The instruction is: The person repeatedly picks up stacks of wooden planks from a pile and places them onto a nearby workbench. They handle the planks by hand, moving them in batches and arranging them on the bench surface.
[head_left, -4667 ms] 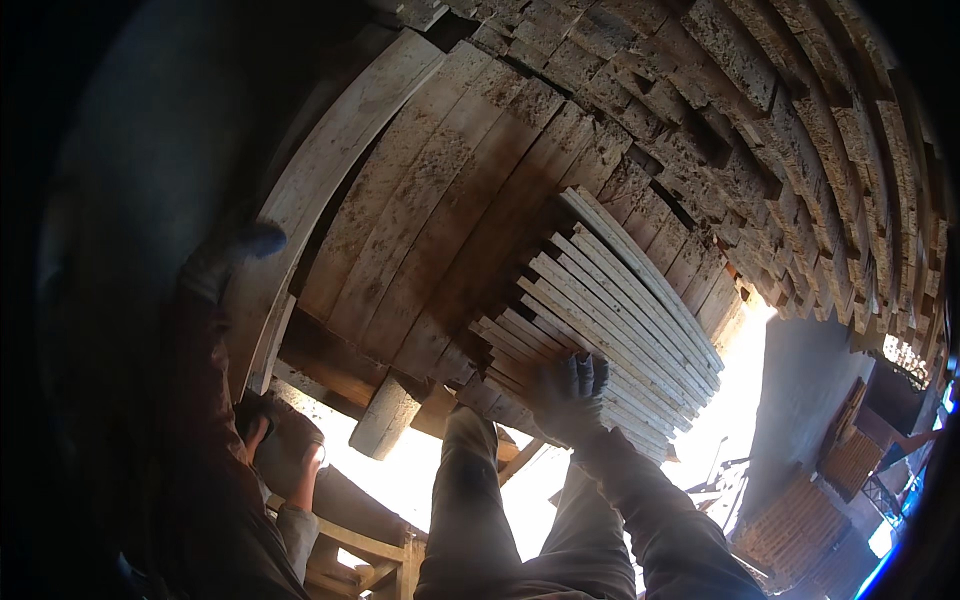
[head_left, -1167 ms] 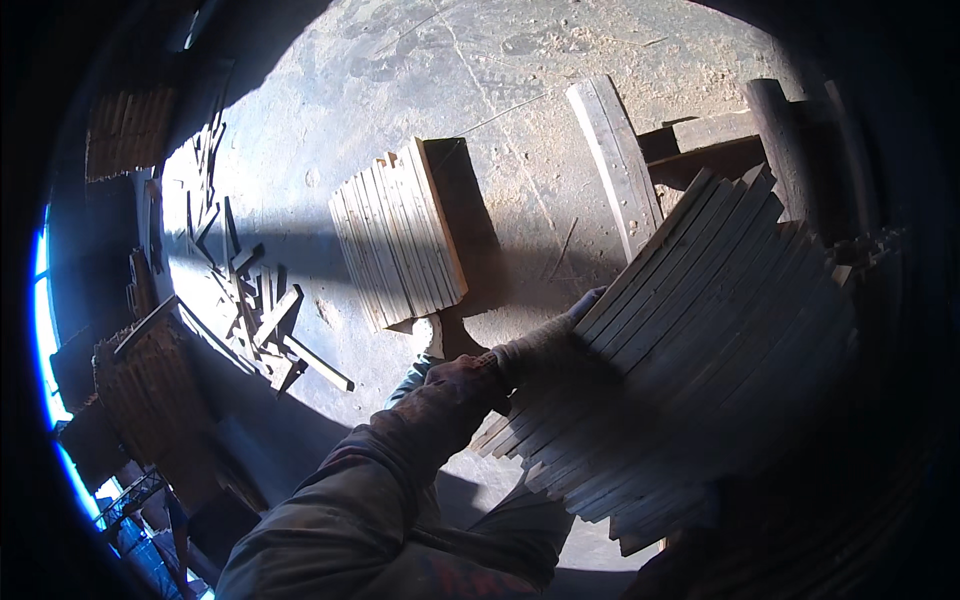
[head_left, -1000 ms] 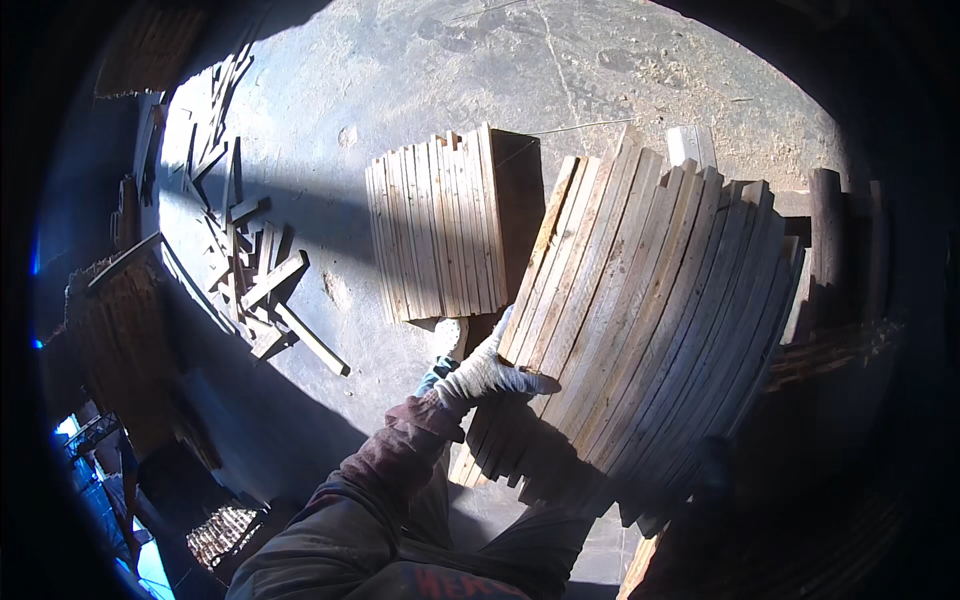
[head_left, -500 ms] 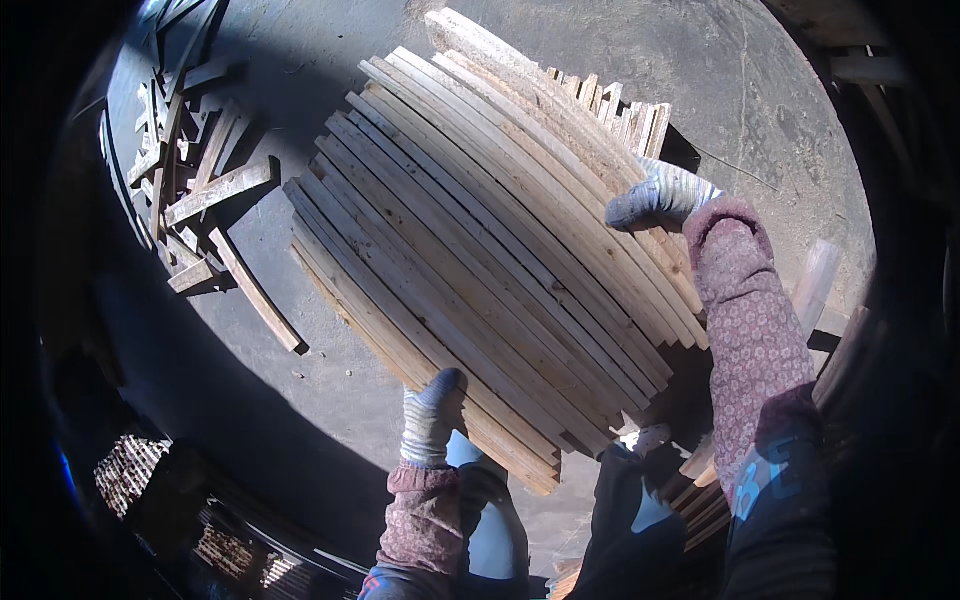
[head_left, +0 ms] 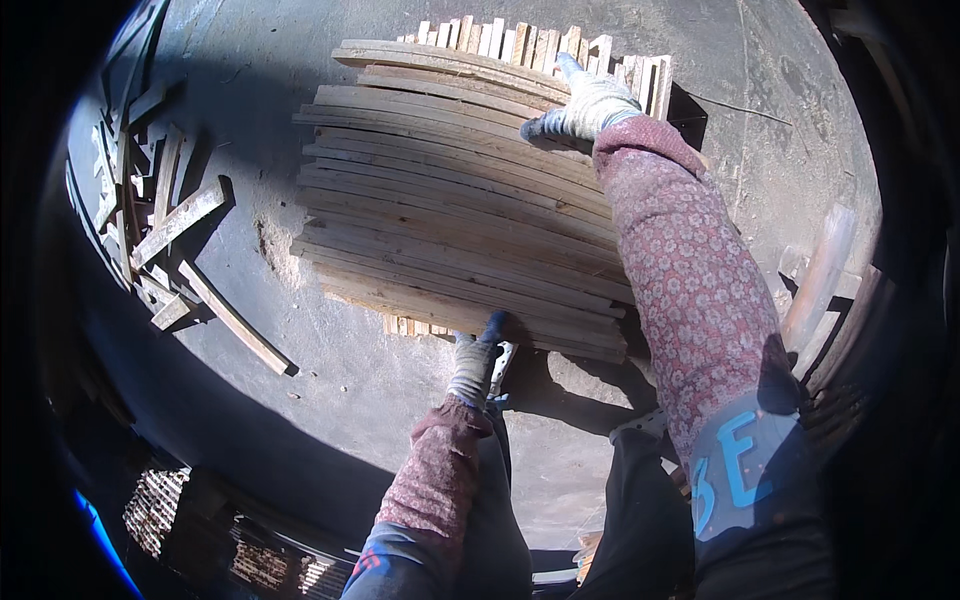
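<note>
both gloved hands gripped a wide bundle of thin wooden slats (head_left: 450, 220), held flat just above a second stack of slats (head_left: 530, 40) that stood on the concrete floor (head_left: 330, 390). the left hand (head_left: 478, 358) held the bundle's near edge, fingers curled under it. the right hand (head_left: 590, 100) clamped the far edge, fingers wrapped over the top slats. loose wood offcuts (head_left: 160, 240) lay scattered to the left, well apart from the bundle.
</note>
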Demonstrator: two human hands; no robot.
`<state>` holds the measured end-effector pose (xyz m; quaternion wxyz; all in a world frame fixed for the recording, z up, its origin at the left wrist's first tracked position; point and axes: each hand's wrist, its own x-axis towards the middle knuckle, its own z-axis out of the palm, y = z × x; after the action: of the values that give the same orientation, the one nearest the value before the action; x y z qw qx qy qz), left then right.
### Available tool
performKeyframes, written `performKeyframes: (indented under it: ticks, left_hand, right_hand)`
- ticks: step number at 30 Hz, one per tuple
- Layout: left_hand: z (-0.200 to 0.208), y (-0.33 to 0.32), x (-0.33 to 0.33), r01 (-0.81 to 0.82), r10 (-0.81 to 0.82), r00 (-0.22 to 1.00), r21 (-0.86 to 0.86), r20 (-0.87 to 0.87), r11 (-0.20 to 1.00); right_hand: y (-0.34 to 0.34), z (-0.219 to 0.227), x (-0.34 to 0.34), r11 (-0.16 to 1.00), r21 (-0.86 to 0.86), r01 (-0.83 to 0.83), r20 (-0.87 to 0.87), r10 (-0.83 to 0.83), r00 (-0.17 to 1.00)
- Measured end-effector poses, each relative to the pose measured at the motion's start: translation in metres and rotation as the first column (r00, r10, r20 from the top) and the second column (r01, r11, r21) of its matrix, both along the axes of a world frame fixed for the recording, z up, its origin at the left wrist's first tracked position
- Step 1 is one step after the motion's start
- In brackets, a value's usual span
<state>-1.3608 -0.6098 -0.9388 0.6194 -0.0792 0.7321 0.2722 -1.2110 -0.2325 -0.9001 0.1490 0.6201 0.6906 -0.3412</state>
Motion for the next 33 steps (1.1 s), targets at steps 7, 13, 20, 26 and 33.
performKeyframes:
  ticks: [7,13,20,26,33]
  left_hand:
    - [0.042,-0.003,-0.006,0.198,-0.186,0.979,-0.179,0.084,0.964]
    - [0.106,-0.051,-0.037,0.783,-0.817,0.576,-0.290,0.004,0.550]
    - [0.145,0.020,0.132,0.988,-0.985,0.108,-0.099,-0.132,0.121]
    - [0.214,-0.010,0.487,0.959,-0.976,0.009,0.277,-0.219,-0.053]
    - [0.308,-0.114,0.779,0.759,-0.819,-0.439,0.334,-0.370,-0.558]
  right_hand:
    - [-0.078,0.046,0.050,0.945,0.319,0.071,-0.008,-0.072,0.997]
    - [-0.321,0.101,0.176,0.713,-0.199,0.672,-0.156,-0.700,0.697]
    - [-0.659,0.161,0.386,-0.393,-0.175,0.903,-0.312,-0.848,-0.429]
    - [-0.839,0.232,0.475,-0.680,-0.724,-0.115,-0.184,0.352,-0.918]
    - [-0.841,0.235,0.497,-0.264,-0.961,-0.088,-0.148,0.754,-0.640]
